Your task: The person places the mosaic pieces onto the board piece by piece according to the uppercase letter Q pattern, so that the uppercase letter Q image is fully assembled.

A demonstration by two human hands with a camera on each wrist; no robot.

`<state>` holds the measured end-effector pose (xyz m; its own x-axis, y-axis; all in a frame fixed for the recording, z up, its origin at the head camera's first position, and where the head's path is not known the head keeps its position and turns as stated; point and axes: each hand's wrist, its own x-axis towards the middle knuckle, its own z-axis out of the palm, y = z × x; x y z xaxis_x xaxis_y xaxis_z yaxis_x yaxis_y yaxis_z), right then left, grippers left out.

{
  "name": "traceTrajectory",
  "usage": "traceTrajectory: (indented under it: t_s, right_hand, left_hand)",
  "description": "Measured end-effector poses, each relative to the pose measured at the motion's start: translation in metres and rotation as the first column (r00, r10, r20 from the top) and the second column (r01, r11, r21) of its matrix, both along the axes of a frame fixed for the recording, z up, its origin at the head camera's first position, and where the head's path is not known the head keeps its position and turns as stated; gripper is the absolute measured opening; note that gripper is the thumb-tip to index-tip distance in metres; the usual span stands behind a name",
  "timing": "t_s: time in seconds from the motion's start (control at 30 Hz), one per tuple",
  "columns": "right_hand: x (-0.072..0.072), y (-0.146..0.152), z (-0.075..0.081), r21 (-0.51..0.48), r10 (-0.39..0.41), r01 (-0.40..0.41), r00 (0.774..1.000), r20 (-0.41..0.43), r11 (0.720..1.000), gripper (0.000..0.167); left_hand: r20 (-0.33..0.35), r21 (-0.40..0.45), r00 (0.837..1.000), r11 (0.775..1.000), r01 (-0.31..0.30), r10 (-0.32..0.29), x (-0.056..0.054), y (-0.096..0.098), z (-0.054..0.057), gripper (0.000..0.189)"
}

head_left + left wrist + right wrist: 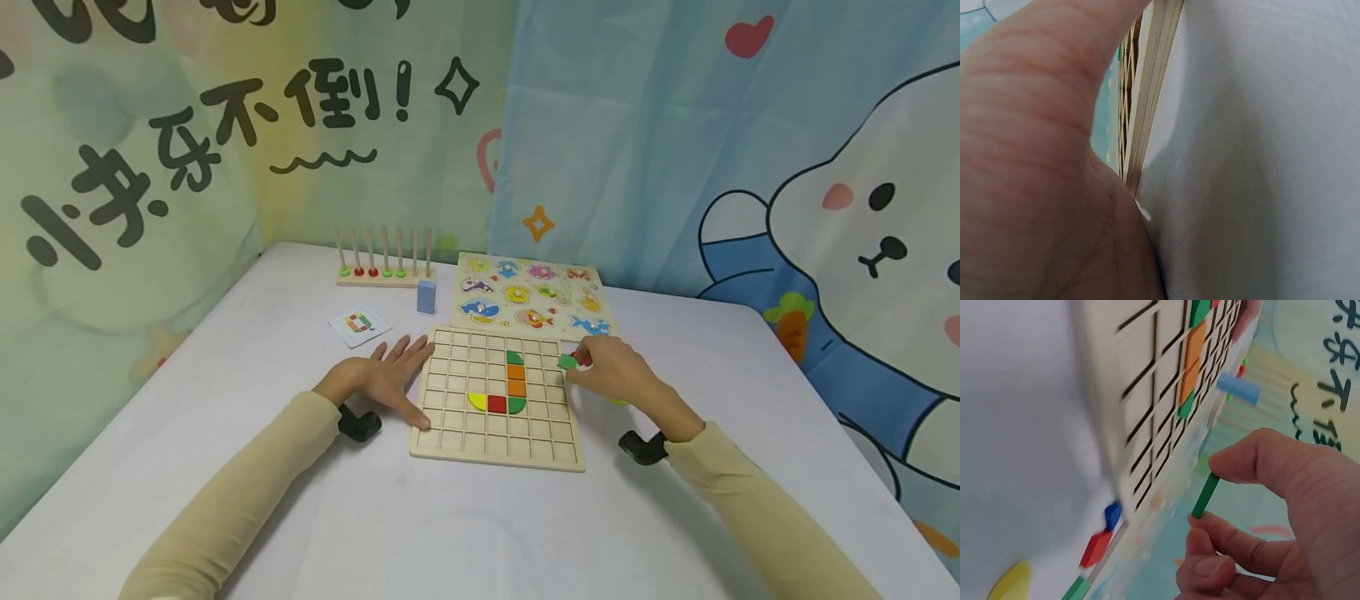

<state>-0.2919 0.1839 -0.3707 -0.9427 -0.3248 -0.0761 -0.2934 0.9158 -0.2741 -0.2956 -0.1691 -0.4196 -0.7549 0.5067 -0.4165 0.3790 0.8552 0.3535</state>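
Note:
A wooden grid board (491, 450) lies on the white table. In its cells sit two orange squares (516, 381), a red square (497, 404), two green rounded-corner tiles (516, 406) and a yellow rounded-corner tile (477, 402). My left hand (384, 385) rests with spread fingers along the board's left edge, thumb near the lower corner. Over the board's right edge, my right hand (615, 371) pinches a green tile (1205, 496) between thumb and fingers, held above the surface. Below it in the right wrist view lie loose blue (1112, 515), red (1095, 549), green (1077, 589) and yellow (1011, 582) tiles.
Left of the board's top lies a pattern card (360, 324). Behind stand a blue block (426, 297) and a peg stand (385, 280) with red and green beads. An animal puzzle board (528, 296) lies just beyond the grid board. Printed curtains (600, 125) hang behind the table.

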Motion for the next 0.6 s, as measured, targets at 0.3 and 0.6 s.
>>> traceTrajectory:
  t_s: [0.3,0.6]
  right_hand:
    - [0.001,-0.043,0.001,0.043,0.185,-0.185,0.983,0.003,0.982,0.032]
    - [-0.003,-0.083,-0.004,0.133,0.271,-0.272,0.962,0.029,0.953,0.034]
  left_hand:
    - [0.015,-0.013,1.000,1.000,0.001,-0.001,-0.001,0.000,0.000,0.137]
    - [0.007,-0.030,1.000,1.000,0.008,-0.008,0.000,0.001,0.003,0.136]
